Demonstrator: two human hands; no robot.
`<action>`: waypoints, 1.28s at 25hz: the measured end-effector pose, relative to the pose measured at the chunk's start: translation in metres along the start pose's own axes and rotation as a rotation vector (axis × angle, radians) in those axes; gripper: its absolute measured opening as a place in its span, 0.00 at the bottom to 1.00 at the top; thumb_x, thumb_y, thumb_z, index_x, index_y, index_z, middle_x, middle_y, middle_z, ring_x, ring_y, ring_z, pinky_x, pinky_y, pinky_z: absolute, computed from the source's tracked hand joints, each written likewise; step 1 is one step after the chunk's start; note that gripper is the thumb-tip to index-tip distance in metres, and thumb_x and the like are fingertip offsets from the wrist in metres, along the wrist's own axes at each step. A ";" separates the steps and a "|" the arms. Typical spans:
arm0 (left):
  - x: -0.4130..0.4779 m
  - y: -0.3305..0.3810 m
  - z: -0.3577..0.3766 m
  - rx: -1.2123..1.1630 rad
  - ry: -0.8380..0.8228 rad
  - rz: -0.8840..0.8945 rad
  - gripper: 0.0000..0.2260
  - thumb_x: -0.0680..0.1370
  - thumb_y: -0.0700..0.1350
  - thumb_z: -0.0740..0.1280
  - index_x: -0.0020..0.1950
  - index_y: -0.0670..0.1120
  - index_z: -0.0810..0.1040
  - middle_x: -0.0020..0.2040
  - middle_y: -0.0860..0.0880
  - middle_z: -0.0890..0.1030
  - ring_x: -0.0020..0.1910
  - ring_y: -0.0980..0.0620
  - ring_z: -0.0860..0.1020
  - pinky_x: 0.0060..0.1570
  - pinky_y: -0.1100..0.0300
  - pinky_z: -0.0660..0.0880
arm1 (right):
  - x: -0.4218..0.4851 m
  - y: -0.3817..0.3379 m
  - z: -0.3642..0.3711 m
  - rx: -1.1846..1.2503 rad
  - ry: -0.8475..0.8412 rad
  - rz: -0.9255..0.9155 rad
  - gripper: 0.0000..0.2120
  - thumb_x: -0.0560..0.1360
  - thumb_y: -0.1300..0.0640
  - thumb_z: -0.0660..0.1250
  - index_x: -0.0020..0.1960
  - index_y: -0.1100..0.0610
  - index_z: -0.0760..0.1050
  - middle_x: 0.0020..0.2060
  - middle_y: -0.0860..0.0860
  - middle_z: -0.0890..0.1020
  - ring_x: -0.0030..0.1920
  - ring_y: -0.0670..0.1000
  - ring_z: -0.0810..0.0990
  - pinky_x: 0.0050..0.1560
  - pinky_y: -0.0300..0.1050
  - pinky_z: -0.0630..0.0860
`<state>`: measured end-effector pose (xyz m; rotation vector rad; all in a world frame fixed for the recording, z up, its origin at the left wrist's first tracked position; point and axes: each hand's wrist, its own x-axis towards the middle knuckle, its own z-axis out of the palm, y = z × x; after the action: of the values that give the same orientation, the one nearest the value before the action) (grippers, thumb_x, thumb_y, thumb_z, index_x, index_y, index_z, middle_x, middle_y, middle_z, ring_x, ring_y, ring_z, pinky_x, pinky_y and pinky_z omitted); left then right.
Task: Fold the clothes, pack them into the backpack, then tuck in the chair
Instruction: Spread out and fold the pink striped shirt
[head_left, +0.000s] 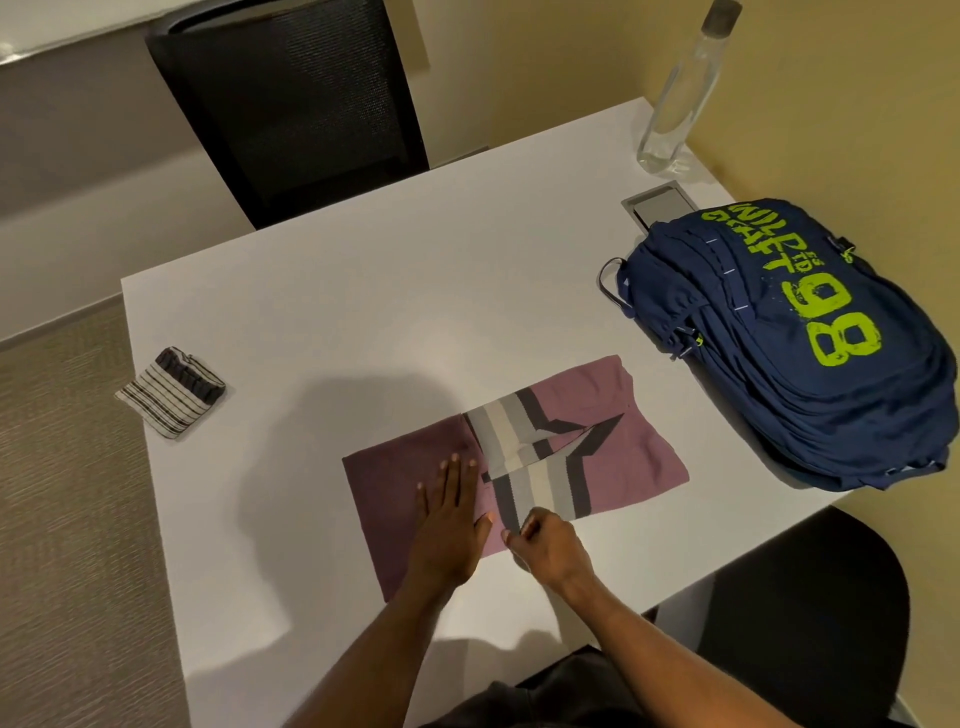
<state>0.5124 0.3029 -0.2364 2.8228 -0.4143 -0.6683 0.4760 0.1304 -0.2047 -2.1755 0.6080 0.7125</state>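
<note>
A mauve garment (644, 415) with grey, white and black stripes lies partly folded on the white table (363, 291). My left hand (449, 525) presses flat on its left half, fingers straight. My right hand (545, 540) pinches the striped near edge of the garment. A small folded striped cloth (169, 391) sits near the table's left edge. The navy backpack (789, 343) with lime print lies on its side at the right, apart from both hands.
A black mesh chair (291, 104) stands at the table's far side. Another black chair seat (800, 613) is at the near right. A clear bottle (680, 93) and a metal cable hatch (660, 203) are at the far right corner.
</note>
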 end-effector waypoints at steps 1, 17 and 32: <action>0.001 0.002 0.003 0.016 -0.010 -0.019 0.36 0.85 0.61 0.51 0.84 0.46 0.37 0.84 0.43 0.38 0.83 0.41 0.40 0.80 0.35 0.50 | 0.001 0.003 -0.009 0.078 0.036 0.009 0.15 0.77 0.42 0.72 0.44 0.53 0.76 0.35 0.49 0.82 0.36 0.48 0.82 0.38 0.42 0.76; 0.201 0.175 -0.101 0.004 0.026 0.118 0.23 0.82 0.39 0.60 0.78 0.43 0.62 0.75 0.43 0.70 0.72 0.41 0.68 0.70 0.41 0.64 | 0.067 0.061 -0.144 0.733 0.566 0.513 0.26 0.76 0.57 0.77 0.65 0.58 0.65 0.60 0.58 0.75 0.52 0.58 0.79 0.55 0.49 0.80; 0.210 0.140 -0.176 -0.612 -0.042 0.035 0.04 0.81 0.47 0.70 0.53 0.49 0.83 0.47 0.49 0.84 0.45 0.47 0.83 0.45 0.58 0.76 | -0.012 0.005 -0.162 0.411 0.381 -0.079 0.07 0.76 0.54 0.72 0.42 0.53 0.75 0.38 0.49 0.79 0.39 0.48 0.75 0.38 0.41 0.70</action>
<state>0.7431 0.1293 -0.1299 2.2223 -0.2143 -0.7027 0.5118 0.0047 -0.1089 -1.9390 0.7800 0.1085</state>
